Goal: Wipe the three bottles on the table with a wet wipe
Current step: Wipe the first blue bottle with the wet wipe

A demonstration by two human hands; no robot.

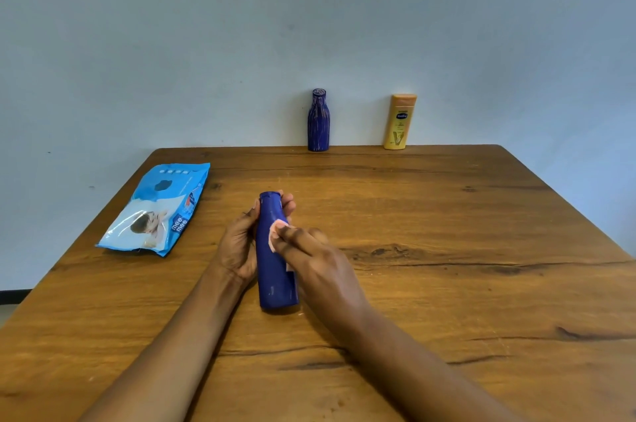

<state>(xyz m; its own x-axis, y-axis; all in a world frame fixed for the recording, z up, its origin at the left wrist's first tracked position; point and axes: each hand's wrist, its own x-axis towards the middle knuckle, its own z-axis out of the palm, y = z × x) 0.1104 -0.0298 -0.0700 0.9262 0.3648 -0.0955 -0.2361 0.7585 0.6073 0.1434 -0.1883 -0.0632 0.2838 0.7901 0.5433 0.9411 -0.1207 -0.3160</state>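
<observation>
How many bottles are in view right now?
3. The left hand grips a blue bottle above the table; a dark blue bottle stands at the far edge; a yellow bottle stands to its right. None seems hidden.

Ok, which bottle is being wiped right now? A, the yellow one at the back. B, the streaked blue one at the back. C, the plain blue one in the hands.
C: the left hand grips the plain blue bottle while the right hand presses the wipe on it; the yellow bottle and the streaked bottle stand untouched at the table's far edge.
</observation>
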